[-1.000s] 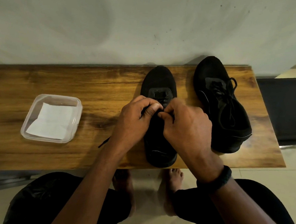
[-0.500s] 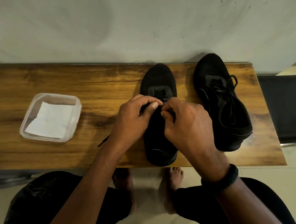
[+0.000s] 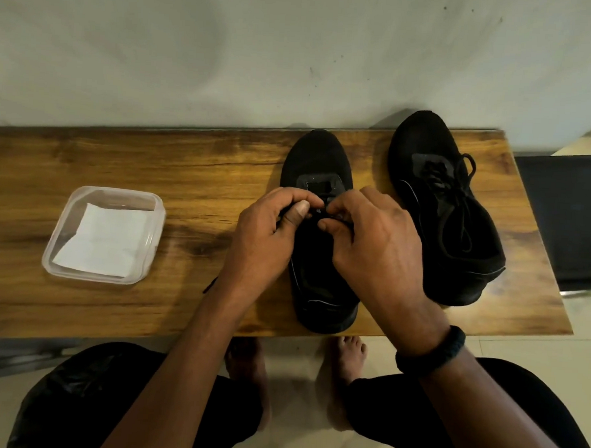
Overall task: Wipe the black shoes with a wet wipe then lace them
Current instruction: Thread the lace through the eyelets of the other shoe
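Two black shoes stand on the wooden bench (image 3: pixel 145 312), toes toward the wall. Over the eyelets of the left shoe (image 3: pixel 318 156) my two hands meet. My left hand (image 3: pixel 269 236) pinches the black lace between thumb and fingers. My right hand (image 3: pixel 372 241) pinches the lace just beside it. A loose lace end (image 3: pixel 210 285) trails out from under my left wrist onto the wood. The right shoe (image 3: pixel 439 204) has a lace threaded through it, lying loose across its top. A white wipe (image 3: pixel 105 239) lies in a clear plastic tub (image 3: pixel 157 213) at the left.
A pale wall runs directly behind the bench. A dark seat (image 3: pixel 575 218) stands off the bench's right end. My knees and bare feet (image 3: pixel 345 356) are below the bench's front edge on the tiled floor.
Both hands have shifted slightly toward the toe of the left shoe, still working the lace at its eyelets. The shoes and the tub have not moved.
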